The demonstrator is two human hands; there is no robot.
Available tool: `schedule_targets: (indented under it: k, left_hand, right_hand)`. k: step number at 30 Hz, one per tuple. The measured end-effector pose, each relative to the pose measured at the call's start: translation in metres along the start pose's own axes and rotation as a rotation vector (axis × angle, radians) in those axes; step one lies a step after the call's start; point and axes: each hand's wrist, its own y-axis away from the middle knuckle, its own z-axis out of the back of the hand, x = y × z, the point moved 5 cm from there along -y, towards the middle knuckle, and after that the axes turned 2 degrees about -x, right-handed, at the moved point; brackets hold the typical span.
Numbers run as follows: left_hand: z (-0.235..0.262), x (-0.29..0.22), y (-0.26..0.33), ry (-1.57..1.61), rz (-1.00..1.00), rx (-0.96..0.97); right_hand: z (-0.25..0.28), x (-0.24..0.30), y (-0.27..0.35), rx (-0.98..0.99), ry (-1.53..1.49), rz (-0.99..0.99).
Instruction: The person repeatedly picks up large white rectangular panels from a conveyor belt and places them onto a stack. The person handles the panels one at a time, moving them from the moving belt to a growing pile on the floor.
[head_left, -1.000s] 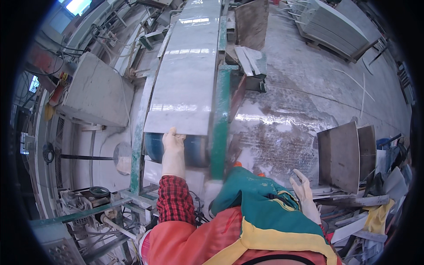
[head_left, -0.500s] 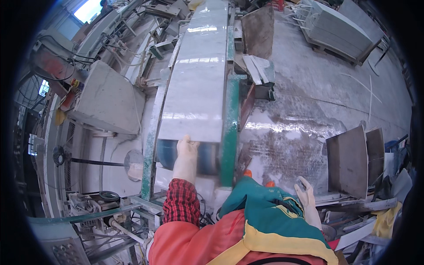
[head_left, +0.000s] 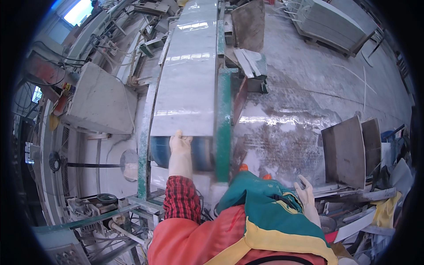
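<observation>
A long, glossy pale stone slab (head_left: 185, 92) lies on the conveyor, its near edge above the blue end roller (head_left: 202, 152). My left hand (head_left: 180, 152), in a pale glove, is closed at the middle of that near edge. One fingertip shows on the slab's top face; the other fingers are curled, and their undersides are hidden. My right hand (head_left: 308, 201), also gloved, hangs at my right side, away from the conveyor. Its fingers are spread and it holds nothing.
Green metal side rails (head_left: 224, 128) flank the conveyor. Upright brown panels (head_left: 344, 152) lean at the right, above a heap of offcuts (head_left: 375, 207). Wet patches (head_left: 282, 132) mark the floor. A stone block (head_left: 104, 99) stands on the left; stacked slabs (head_left: 329, 22) are far right.
The whole view has shifted a little, so the scene sits slightly further left and higher. My left hand stays at the slab's near edge; my right hand stays spread at my side.
</observation>
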Motion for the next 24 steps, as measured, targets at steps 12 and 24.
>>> schedule_targets:
  k: [12, 24]
  left_hand:
    - [0.001, 0.001, -0.018, 0.018, 0.046, -0.001]
    - [-0.001, 0.004, -0.018, 0.008, 0.107, -0.035]
  right_hand:
    - [0.004, -0.008, 0.007, -0.033, -0.041, -0.015]
    - [-0.012, -0.016, 0.001, 0.05, 0.007, 0.014]
